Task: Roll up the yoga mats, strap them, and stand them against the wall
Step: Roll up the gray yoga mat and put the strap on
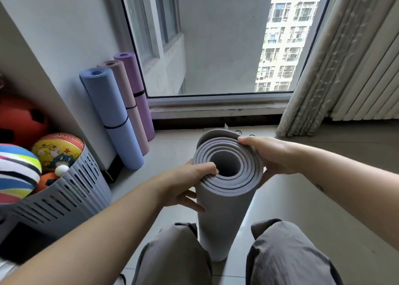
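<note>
While I look down from the head camera, nearest to me are two knees in grey trousers [172, 256], and between them a rolled grey mat [224, 209] stands upright on the tiled floor [302, 198]. Its open spiral end faces up at me, and I see no strap around it. Both hands are gripping its top end. The left hand [190, 183] clasps the left side, with the thumb hooked over the rim onto the coiled layers and the fingers spread on the outer wall below. The right hand [269, 155] wraps the right side, its fingertips curled over the loose outer layer at the far edge of the roll.

To my left, a grey slotted basket [71, 189] holds several balls, among them a striped ball [17, 172] and a yellow cartoon ball [58, 148].

Further off, three rolled mats lean against the white wall [64, 36] in the corner: a blue mat [112, 116] nearest, a pink mat [129, 103] behind it, and a purple mat [138, 90] closest to the window [216, 47]. Each has a dark strap around its middle. A pale curtain [323, 68] hangs at the right of the window, with a white radiator [371, 79] beside it.
</note>
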